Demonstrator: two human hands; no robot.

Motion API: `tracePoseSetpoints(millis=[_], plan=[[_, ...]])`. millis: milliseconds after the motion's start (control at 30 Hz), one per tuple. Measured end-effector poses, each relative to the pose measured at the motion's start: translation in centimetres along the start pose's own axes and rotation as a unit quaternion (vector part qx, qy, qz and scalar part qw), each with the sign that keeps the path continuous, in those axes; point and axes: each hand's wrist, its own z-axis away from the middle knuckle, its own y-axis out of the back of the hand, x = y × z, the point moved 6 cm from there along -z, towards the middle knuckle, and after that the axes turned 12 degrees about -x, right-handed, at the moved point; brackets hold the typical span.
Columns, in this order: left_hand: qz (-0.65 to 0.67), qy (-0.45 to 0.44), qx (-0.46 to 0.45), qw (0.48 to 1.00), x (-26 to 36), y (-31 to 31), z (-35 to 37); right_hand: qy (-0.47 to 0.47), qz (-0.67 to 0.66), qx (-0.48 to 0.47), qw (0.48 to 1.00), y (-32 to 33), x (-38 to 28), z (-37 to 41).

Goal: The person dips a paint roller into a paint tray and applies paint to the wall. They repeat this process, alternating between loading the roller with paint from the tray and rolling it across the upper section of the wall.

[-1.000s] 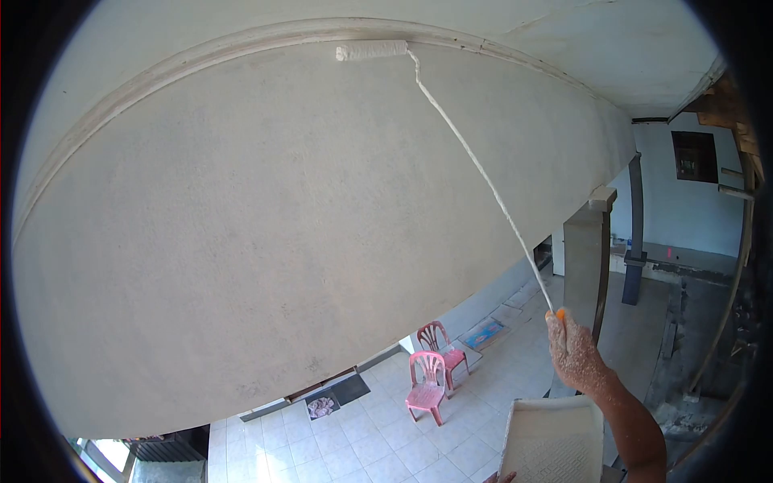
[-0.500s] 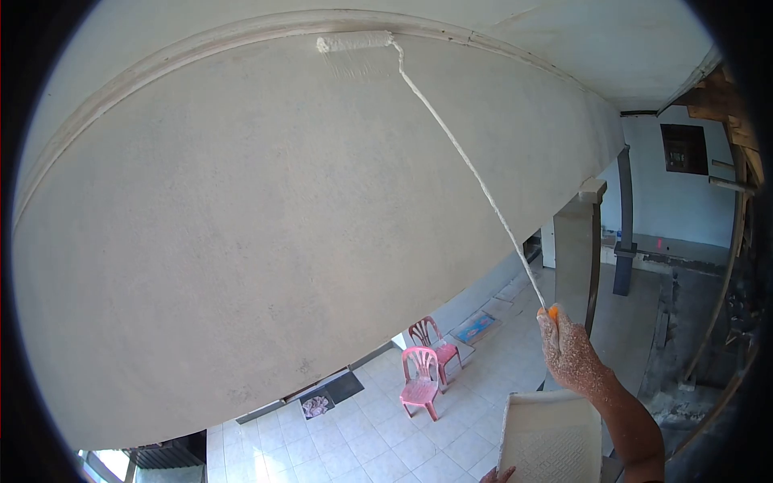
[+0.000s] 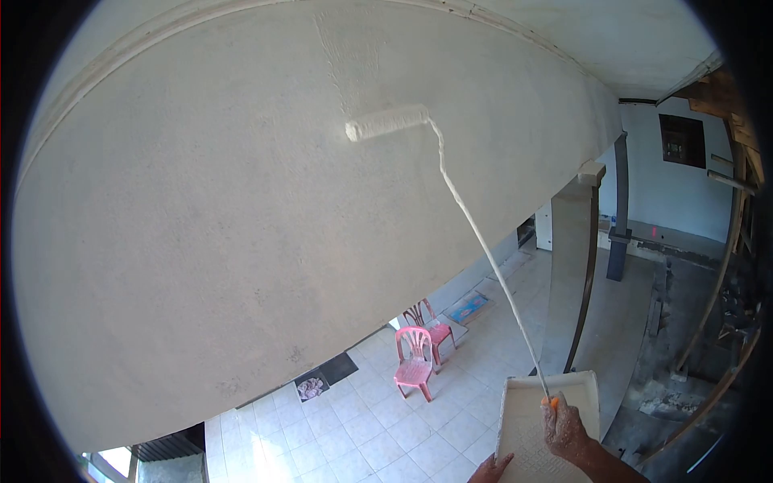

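My right hand is closed around the orange handle of a paint roller, low in the view over a paint tray. The roller's long, paint-coated rod runs up and left to its white head, which rests against the upper part of a beige wall. Wet, ridged paint marks show above the head. At the bottom edge, my left hand grips the left side of the white paint tray, with its lower part cut off by the frame. Pale paint covers the tray's textured bottom.
Two pink plastic chairs stand on the tiled floor far below. Dark mats lie left of them, a blue mat behind. A grey pillar rises at right, with wooden poles beyond. Moulding edges the ceiling.
The roller head has moved down the wall and slightly right, leaving wet streaks above. My right hand has dropped in front of the tray. More of my left hand shows at the tray's edge.
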Motion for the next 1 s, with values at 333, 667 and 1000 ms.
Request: tracePoseSetpoints(millis=[333,667,1000], plan=[[0.022,0.004,-0.01,1.0,0.9,0.1,0.9,-0.084,-0.072,0.007,0.994,11.8,-5.6,-5.8],[-0.027,0.077,-0.039,0.996,1.4,0.3,0.9,-0.001,-0.055,0.027,0.998,2.2,4.1,-1.4],[-0.012,0.075,-0.069,0.995,0.8,0.0,0.2,-0.025,-0.035,0.02,0.999,-2.4,7.2,3.2]])
